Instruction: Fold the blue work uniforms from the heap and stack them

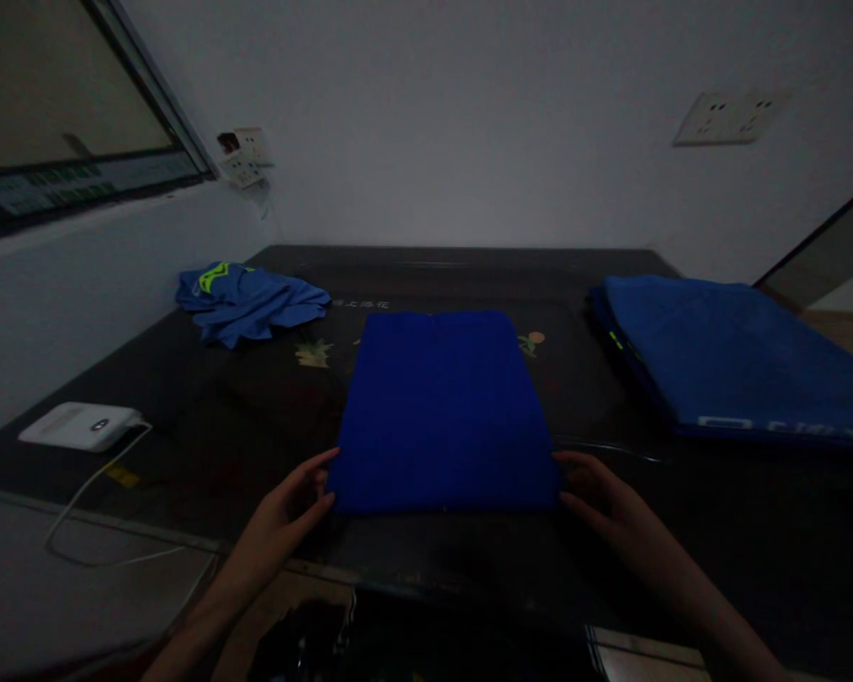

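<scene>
A bright blue cloth (441, 407), folded into a neat flat rectangle, lies in front of me on the dark table. My left hand (295, 502) is at its near left corner, thumb and fingers curved onto the side edge. At the near right corner, my right hand (597, 493) has the opposite edge the same way. Thumb and forefinger of each hand are a little apart where they meet the fabric. Whether any fingertips reach under the cloth is hidden.
A crumpled blue garment (256, 298) with a yellow-green mark lies back left. Folded blue garments (746, 350) are stacked at right. A white device (81, 426) with a cable sits on the left of the dark table (234, 426). Walls border the back and left.
</scene>
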Motion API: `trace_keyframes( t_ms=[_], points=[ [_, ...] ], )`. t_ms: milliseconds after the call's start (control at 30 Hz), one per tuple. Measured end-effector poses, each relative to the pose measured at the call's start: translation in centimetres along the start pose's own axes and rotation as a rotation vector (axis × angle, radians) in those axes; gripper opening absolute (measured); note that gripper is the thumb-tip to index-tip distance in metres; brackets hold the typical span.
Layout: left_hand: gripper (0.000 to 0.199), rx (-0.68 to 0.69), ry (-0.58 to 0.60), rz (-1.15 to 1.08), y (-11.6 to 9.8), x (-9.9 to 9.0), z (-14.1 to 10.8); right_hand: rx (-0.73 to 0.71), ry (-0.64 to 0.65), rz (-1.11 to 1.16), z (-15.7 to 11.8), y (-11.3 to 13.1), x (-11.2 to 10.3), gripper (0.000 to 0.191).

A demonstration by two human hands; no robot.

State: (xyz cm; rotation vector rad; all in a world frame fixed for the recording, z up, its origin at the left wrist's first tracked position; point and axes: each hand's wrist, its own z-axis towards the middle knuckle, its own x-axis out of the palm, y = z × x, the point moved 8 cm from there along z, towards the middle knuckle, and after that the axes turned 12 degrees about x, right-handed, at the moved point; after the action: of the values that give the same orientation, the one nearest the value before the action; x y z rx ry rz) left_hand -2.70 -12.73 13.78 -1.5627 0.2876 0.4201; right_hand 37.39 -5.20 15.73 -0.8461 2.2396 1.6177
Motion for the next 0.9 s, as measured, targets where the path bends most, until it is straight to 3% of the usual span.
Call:
trace_keyframes(
  t_ms=[233,400,567,900],
  points=[
    [0.061,0.020,0.087,0.061,0.5,0.3,-0.2,-0.032,-0.163,-0.107,0.3,0.3,0.1,0.026],
    [0.060,0.050,0.123,0.201,0.0,0.7,0.1,-0.033,-0.203,-0.175,0.3,0.5,0.5,0.020],
    [0.053,0.033,0.074,0.273,-0.1,0.8,0.6,0.018,-0.286,-0.388,0.2,0.6,0.9,0.018],
    [0.042,-0.031,-0.074,0.541,0.1,1.2,0.1,-0.041,-0.368,-0.747,-0.3,1.8,2.2,0.012]
  ],
)
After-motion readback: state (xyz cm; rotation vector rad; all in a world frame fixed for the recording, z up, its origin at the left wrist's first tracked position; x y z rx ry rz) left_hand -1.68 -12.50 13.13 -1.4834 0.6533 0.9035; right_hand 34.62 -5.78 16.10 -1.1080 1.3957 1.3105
